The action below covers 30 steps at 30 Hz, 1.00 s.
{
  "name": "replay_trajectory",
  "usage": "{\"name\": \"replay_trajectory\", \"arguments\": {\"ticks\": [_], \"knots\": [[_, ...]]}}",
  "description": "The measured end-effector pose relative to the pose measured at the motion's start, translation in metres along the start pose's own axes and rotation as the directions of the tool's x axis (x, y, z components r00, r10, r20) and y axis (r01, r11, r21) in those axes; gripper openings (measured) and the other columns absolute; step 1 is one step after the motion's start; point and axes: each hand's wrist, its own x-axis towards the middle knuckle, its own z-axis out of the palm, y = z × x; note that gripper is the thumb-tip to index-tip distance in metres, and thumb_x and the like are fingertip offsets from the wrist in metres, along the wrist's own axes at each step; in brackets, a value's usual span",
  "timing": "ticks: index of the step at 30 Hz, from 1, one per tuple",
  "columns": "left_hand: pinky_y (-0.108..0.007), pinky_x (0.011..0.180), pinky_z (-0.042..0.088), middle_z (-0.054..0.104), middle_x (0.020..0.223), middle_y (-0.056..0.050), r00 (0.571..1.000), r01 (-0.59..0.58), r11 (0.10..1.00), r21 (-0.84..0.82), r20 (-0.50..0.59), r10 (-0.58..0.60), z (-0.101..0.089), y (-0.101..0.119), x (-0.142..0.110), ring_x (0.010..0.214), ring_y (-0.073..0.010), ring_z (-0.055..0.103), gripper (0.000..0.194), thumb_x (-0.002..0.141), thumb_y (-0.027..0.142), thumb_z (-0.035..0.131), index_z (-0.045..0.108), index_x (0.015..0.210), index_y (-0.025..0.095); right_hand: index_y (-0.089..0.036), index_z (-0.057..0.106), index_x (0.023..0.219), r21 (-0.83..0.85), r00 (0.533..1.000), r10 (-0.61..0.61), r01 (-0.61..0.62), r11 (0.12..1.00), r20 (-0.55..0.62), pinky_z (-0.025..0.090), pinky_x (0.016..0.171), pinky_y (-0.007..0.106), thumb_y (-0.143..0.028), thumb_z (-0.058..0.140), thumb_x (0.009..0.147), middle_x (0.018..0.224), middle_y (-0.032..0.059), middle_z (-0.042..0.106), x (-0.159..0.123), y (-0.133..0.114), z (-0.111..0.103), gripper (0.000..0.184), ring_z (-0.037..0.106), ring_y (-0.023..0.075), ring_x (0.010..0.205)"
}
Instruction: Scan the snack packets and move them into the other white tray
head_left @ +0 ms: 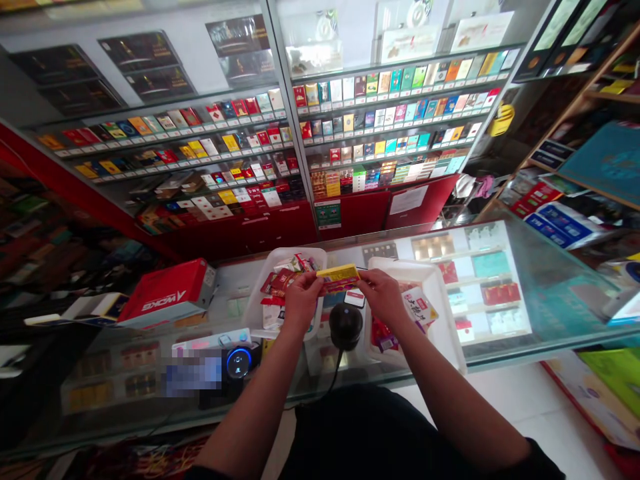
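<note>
Between both hands, a small yellow packet (339, 273) with a reddish lower part is held up by its two ends. My left hand (303, 297) pinches the left end, and my right hand (381, 291) grips the right end. Below the packet stands a black scanner-like device (346, 325) with a cable running toward me. To the left is a white plastic basket (256, 300) with red, white and other snack packets. Under my right forearm lies a white tray (447, 327) holding several red, purple and white packets.
These stand on a glass counter (545, 327). A red box (163, 293) and a round device with a blue ring (239, 363) are at left. Behind the counter, glass shelves (390, 93) carry rows of cigarette packs. Blue-and-white boxes (565, 223) sit at right.
</note>
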Motion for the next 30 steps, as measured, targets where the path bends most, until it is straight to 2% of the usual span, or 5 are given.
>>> {"name": "replay_trajectory", "arguments": {"ticks": [5,11,18,23,30], "knots": [[-0.029,0.069,0.057,0.075,0.083,-0.005,0.999,-0.047,0.995,0.093,-0.004,0.047,0.004,-0.005,0.01,0.069,-0.0157,0.068,0.033,0.072,0.037,0.08,0.074,0.096,0.015,-0.02,0.075,0.103,0.073,0.987,0.128,-0.121,0.99,-0.102,0.052,0.079,0.032,-0.031,0.066,0.085,0.09,0.0043,0.077,0.003,0.008,0.003,0.022,0.068,0.0193,0.077],[-0.034,0.074,0.059,0.077,0.091,-0.008,0.998,-0.021,0.978,0.207,0.067,0.007,0.011,-0.006,0.013,0.077,-0.0203,0.072,0.037,0.079,0.038,0.074,0.076,0.108,0.015,-0.02,0.077,0.095,-0.052,0.978,0.094,-0.106,0.993,-0.184,0.051,0.079,0.032,-0.031,0.064,0.087,0.093,0.0065,0.076,0.003,0.02,0.004,0.019,0.068,0.0203,0.081],[-0.04,0.095,0.053,0.075,0.114,-0.013,0.984,0.005,0.95,0.311,0.167,-0.06,0.01,-0.014,0.009,0.102,-0.0271,0.07,0.052,0.087,0.05,0.067,0.069,0.126,0.015,-0.018,0.079,0.098,-0.179,0.98,0.074,-0.108,0.978,-0.186,0.051,0.084,0.033,-0.027,0.058,0.091,0.097,0.0093,0.078,-0.003,0.039,0.01,0.023,0.07,0.0221,0.086],[-0.04,0.107,0.043,0.069,0.129,-0.012,0.976,-0.036,0.955,0.295,0.214,-0.03,0.009,-0.022,0.005,0.121,-0.0283,0.062,0.052,0.091,0.054,0.06,0.07,0.124,0.016,-0.015,0.078,0.105,-0.277,0.99,0.028,-0.066,0.959,-0.139,0.051,0.092,0.036,-0.025,0.056,0.094,0.105,0.0128,0.078,-0.01,0.041,0.016,0.027,0.071,0.0251,0.098],[-0.04,0.101,0.046,0.073,0.11,-0.011,0.963,0.047,0.967,0.251,0.247,-0.111,0.009,-0.025,-0.001,0.11,-0.0276,0.065,0.051,0.091,0.061,0.054,0.072,0.108,0.015,-0.016,0.077,0.109,-0.333,0.994,0.074,-0.097,0.938,-0.083,0.052,0.092,0.035,-0.027,0.053,0.098,0.109,0.0125,0.077,-0.019,0.042,0.021,0.029,0.072,0.0245,0.099]]}}
